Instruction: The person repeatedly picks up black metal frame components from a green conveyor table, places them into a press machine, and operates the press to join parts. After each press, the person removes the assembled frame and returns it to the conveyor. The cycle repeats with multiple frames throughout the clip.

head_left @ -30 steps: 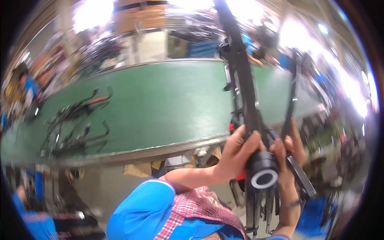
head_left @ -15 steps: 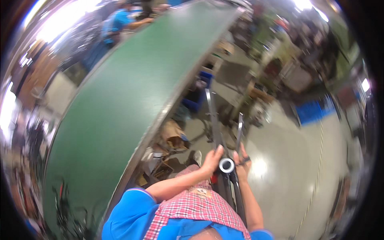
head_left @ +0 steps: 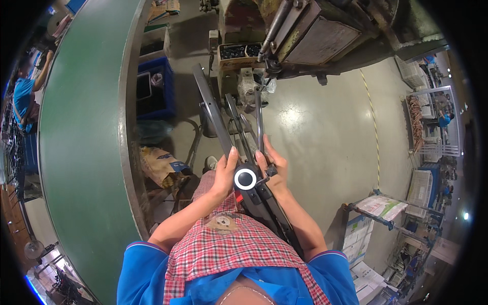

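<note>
Between my hands is a dark metal frame (head_left: 213, 112) of long bars, with a white-rimmed round tube end (head_left: 245, 179) facing up. Its bars point away from me, and its lower part lies against my apron and runs beneath my right forearm. My left hand (head_left: 223, 175) is closed on the left side of the frame, just beside the round end, thumb along the bar. On the other side my right hand (head_left: 274, 170) grips the frame near a small black bracket (head_left: 271, 172). Its index finger extends along a thin bar. A bit of red shows under the round end.
A long green-topped table (head_left: 84, 152) runs along my left. Beside it on the floor are a blue crate (head_left: 170, 86) and a printed sack (head_left: 160, 165). A heavy machine (head_left: 325, 40) stands ahead right. A rack with sheets (head_left: 378, 206) is at right. Another person (head_left: 23, 94) works across the table.
My view has swung right, toward the machine and the floor. The frame has turned along with me, still in both hands, and now sits closer to my body's middle.
</note>
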A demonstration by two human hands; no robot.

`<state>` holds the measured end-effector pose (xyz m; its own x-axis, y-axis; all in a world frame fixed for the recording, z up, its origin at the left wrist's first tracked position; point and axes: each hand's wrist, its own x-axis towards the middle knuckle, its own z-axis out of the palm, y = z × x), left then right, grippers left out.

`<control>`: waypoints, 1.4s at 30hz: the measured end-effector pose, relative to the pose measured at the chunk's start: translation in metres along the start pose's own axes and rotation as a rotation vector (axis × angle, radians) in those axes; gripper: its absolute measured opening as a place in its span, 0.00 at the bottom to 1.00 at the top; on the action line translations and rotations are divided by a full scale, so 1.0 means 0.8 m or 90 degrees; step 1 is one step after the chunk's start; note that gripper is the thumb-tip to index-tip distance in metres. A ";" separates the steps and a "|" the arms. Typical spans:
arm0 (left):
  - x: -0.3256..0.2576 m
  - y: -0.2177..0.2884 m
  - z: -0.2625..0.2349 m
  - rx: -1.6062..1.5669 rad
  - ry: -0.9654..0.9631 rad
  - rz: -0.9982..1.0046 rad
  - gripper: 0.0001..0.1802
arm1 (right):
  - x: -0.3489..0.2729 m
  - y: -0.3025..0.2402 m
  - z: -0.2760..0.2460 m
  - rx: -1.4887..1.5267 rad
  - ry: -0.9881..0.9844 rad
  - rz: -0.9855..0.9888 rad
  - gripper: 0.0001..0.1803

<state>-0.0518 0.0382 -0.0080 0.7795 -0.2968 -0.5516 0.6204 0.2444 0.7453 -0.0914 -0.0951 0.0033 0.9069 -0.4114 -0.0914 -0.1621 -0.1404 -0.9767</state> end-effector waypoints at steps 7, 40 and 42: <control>0.009 0.003 0.033 0.024 0.002 0.034 0.21 | 0.023 -0.008 -0.029 -0.013 -0.008 -0.055 0.26; 0.043 -0.079 0.049 -0.043 0.103 0.012 0.22 | 0.050 0.060 -0.071 -0.009 -0.118 0.008 0.26; 0.051 -0.071 0.044 -0.072 0.059 -0.040 0.23 | 0.055 0.066 -0.067 0.027 -0.094 -0.018 0.26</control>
<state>-0.0586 -0.0201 -0.0597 0.7399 -0.2299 -0.6322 0.6703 0.3318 0.6638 -0.0809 -0.1685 -0.0422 0.9584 -0.2711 -0.0889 -0.1228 -0.1107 -0.9862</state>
